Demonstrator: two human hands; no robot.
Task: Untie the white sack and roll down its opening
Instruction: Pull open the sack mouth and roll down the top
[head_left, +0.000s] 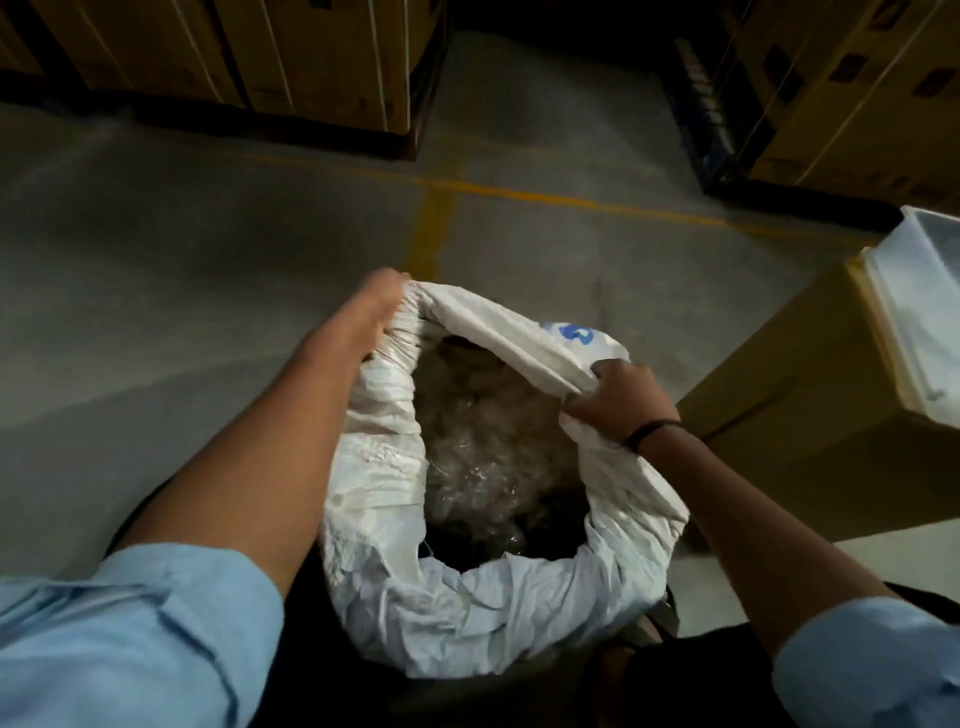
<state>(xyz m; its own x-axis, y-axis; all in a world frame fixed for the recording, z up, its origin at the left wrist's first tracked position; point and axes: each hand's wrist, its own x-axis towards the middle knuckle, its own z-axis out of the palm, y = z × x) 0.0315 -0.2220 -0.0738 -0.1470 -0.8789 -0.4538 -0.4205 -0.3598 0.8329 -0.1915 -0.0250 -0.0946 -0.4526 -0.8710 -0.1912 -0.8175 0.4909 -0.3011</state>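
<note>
On the rim of the white sack (493, 613): left hand (378, 307), fingers curled over the far-left edge with bunched fabric in its hold; right hand (626, 397), closed round a fold of the right edge. The grips sit on opposite sides, apparently to spread the mouth and turn it outward. Sack position: upright on the floor (208, 249) between the person's arms, mouth open, no tie visible, rim partly rolled. Contents: crumpled clear plastic (483, 447). Just beside, right: cardboard box (800, 415).
</note>
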